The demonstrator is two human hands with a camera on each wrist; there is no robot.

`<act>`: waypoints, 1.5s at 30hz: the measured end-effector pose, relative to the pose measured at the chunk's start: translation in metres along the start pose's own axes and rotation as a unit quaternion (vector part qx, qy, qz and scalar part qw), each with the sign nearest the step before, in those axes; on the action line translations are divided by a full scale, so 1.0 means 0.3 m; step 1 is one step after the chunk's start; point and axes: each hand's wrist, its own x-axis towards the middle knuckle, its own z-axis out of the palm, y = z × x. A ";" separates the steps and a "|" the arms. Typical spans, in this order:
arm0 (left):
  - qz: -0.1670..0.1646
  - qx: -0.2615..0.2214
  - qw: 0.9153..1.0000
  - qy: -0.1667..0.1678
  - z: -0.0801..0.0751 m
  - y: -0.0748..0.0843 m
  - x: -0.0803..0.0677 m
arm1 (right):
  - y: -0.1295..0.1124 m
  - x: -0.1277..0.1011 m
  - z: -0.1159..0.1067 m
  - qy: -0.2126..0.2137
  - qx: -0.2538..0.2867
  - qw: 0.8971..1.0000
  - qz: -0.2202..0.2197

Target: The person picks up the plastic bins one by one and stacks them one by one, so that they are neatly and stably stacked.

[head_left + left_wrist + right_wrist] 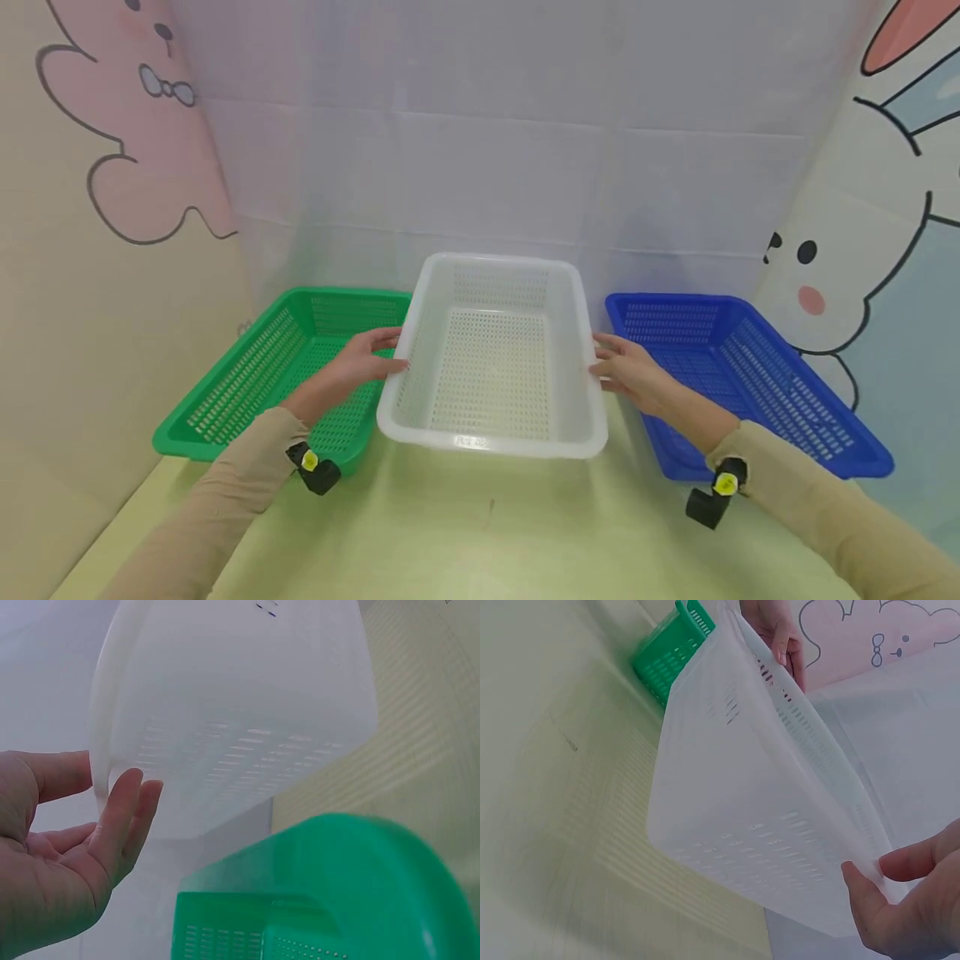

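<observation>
A white perforated plastic basket (pixel 495 375) is held up between both hands, off the table and with nothing in it. My left hand (pixel 365 358) grips its left rim, thumb on the inner side and fingers on the outer wall. On the opposite side my right hand (pixel 628 371) pinches the right rim the same way. In the left wrist view the left hand (pixel 67 840) has its fingertips against the outside of the basket (pixel 240 712). The right wrist view shows the right hand (pixel 915 900) at the rim of the tilted basket (pixel 712 765).
A green basket (pixel 225 408) stands at the left of the pale yellow-green table (pixel 480 525), partly behind the left arm. At the right is a blue basket (pixel 795 383), partly behind the right arm. A pale sheet (pixel 480 167) hangs behind, with cartoon-printed sheets on either side.
</observation>
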 end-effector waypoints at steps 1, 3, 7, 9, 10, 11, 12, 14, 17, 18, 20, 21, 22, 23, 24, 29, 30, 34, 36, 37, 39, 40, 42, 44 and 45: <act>0.007 0.000 1.000 0.001 -0.013 0.002 -0.004 | -0.011 -0.001 0.007 0.003 0.006 1.000 -0.003; 0.017 -0.002 1.000 0.004 -0.037 0.011 -0.014 | -0.033 -0.003 0.020 0.007 0.010 1.000 -0.010; 0.033 0.004 0.999 0.011 -0.085 0.032 -0.038 | -0.079 -0.010 0.040 0.004 0.013 0.999 -0.030; 0.034 0.005 0.999 0.016 -0.108 0.042 -0.051 | -0.099 -0.013 0.050 -0.002 0.010 0.999 -0.042; 0.038 0.007 0.999 0.018 -0.119 0.047 -0.057 | -0.108 -0.014 0.057 -0.004 0.012 0.999 -0.048; 0.041 0.007 0.999 0.019 -0.130 0.050 -0.063 | -0.117 -0.015 0.063 -0.006 0.013 0.998 -0.054; 0.044 0.006 0.999 0.021 -0.139 0.054 -0.070 | -0.125 -0.014 0.070 -0.007 0.013 0.998 -0.058; 0.049 0.007 0.998 0.026 -0.157 0.063 -0.084 | -0.138 -0.010 0.084 -0.007 0.022 0.998 -0.064; 0.053 0.009 0.998 0.040 -0.178 0.077 -0.103 | -0.154 -0.002 0.101 -0.008 0.031 0.997 -0.075; 0.054 0.012 0.997 0.046 -0.185 0.083 -0.109 | -0.160 0.001 0.106 -0.009 0.032 0.996 -0.077; 0.055 0.013 0.997 0.059 -0.198 0.091 -0.120 | -0.169 0.004 0.117 -0.013 0.035 0.996 -0.086; 0.058 0.012 0.996 0.063 -0.205 0.093 -0.125 | -0.173 0.006 0.121 -0.018 0.035 0.995 -0.094; 0.062 0.010 0.996 0.066 -0.213 0.095 -0.131 | -0.177 0.007 0.128 -0.021 0.037 0.994 -0.099; 0.066 0.009 0.995 0.068 -0.221 0.096 -0.137 | -0.180 0.009 0.136 -0.026 0.040 0.993 -0.104; 0.070 0.009 0.995 0.072 -0.231 0.097 -0.143 | -0.182 0.009 0.143 -0.031 0.043 0.993 -0.108; 0.093 0.013 0.992 0.084 -0.279 0.097 -0.174 | -0.194 0.017 0.187 -0.046 0.075 0.988 -0.129; 0.094 0.016 0.991 0.089 -0.288 0.097 -0.181 | -0.197 0.019 0.197 -0.046 0.080 0.987 -0.134; 0.088 0.017 0.991 0.100 -0.322 0.099 -0.206 | -0.207 0.033 0.236 -0.050 0.105 0.982 -0.151; 0.085 0.019 0.991 0.102 -0.336 0.097 -0.218 | -0.210 0.040 0.255 -0.050 0.111 0.981 -0.151; 0.086 0.022 0.991 0.102 -0.344 0.095 -0.225 | -0.212 0.044 0.265 -0.051 0.117 0.980 -0.151; 0.090 0.030 0.990 0.102 -0.360 0.090 -0.239 | -0.214 0.052 0.285 -0.057 0.126 0.979 -0.150; 0.094 0.035 0.990 0.099 -0.369 0.086 -0.245 | -0.215 0.056 0.295 -0.058 0.132 0.978 -0.151; 0.104 0.049 0.989 0.096 -0.392 0.076 -0.259 | -0.217 0.063 0.320 -0.059 0.143 0.976 -0.151; 0.103 0.062 0.988 0.101 -0.414 0.066 -0.271 | -0.218 0.069 0.345 -0.060 0.150 0.975 -0.156; 0.099 0.069 0.987 0.107 -0.424 0.060 -0.276 | -0.219 0.071 0.358 -0.059 0.152 0.974 -0.158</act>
